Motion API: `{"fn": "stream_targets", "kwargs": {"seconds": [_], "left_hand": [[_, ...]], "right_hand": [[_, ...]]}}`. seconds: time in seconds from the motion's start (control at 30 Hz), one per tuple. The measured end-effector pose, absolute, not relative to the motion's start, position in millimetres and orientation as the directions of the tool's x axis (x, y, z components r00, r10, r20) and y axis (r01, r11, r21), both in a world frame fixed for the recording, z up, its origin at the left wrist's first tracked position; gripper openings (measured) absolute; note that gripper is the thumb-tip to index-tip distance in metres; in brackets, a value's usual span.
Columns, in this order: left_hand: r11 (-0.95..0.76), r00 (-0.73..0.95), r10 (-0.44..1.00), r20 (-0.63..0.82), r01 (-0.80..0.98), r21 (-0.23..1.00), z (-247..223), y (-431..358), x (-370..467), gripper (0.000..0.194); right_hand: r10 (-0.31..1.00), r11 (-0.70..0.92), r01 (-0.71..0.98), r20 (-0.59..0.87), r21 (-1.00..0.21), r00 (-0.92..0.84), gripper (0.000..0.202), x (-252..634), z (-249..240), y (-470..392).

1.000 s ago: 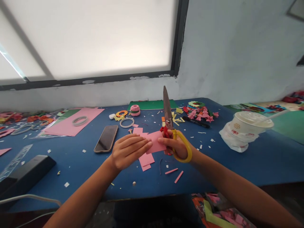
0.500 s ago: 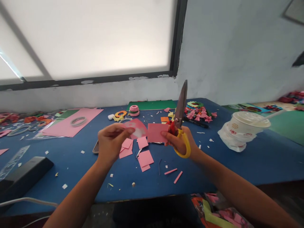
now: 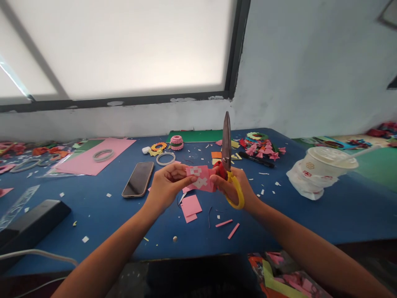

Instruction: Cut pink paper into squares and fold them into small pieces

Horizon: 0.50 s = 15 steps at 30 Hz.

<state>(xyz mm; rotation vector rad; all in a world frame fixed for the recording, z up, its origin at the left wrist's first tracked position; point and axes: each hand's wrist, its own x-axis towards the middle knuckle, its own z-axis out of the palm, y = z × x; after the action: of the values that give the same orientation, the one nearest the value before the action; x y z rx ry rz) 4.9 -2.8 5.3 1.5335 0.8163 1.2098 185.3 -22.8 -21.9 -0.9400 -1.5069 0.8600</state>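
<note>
My left hand [image 3: 169, 181] pinches a small pink paper piece with white shapes [image 3: 200, 180] between thumb and fingers. In my right hand [image 3: 235, 186] is a pair of scissors [image 3: 227, 140] with red and yellow handles, blades together and pointing up. The thumb of that hand also presses at the right edge of the pink paper, where a plain pink square shows only in part behind the patterned piece. Below the hands, pink paper squares [image 3: 191, 205] lie overlapping on the blue table [image 3: 118, 231], some hidden by the hands. Two thin pink strips [image 3: 233, 231] lie nearby.
A phone [image 3: 138, 179] lies left of my hands, with a grey tape ring [image 3: 165, 158] beyond. Pink sheets [image 3: 96, 159] and a dark box-like object [image 3: 34, 227] are at left. A lidded cup [image 3: 322, 169], a black marker [image 3: 257, 159] and folded pink pieces [image 3: 263, 149] stand or lie right.
My left hand has moved right, bringing the patterned paper over the plain pink square at my right hand. The scissors have shifted slightly left and stand more upright. The phone has come into view.
</note>
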Motion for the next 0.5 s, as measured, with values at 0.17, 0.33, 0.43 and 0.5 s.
{"fn": "stream_targets", "kwargs": {"seconds": [0.17, 0.33, 0.43, 0.5], "left_hand": [[-0.261, 0.284, 0.925, 0.252, -0.006, 0.965, 1.5, -2.4, 4.8, 0.027], [-0.231, 0.290, 0.932, 0.218, 0.013, 0.973, 4.2, -3.2, 2.2, 0.024], [-0.232, 0.265, 0.939, 0.220, 0.016, 0.972, 4.2, -2.5, 2.0, 0.023], [-0.230, 0.239, 0.946, 0.219, 0.017, 0.973, 3.2, -2.2, 2.6, 0.022]], "right_hand": [[0.931, 0.364, 0.091, 0.366, -0.927, 0.005, 0.033, 182.2, -20.0, -21.8], [0.930, 0.366, 0.086, 0.367, -0.927, -0.007, 0.030, 185.0, -20.4, -19.9], [0.925, 0.379, 0.091, 0.378, -0.921, -0.021, 0.026, 187.2, -23.2, -18.1], [0.923, 0.385, 0.098, 0.383, -0.918, -0.033, 0.025, 187.7, -24.9, -17.2]]}}
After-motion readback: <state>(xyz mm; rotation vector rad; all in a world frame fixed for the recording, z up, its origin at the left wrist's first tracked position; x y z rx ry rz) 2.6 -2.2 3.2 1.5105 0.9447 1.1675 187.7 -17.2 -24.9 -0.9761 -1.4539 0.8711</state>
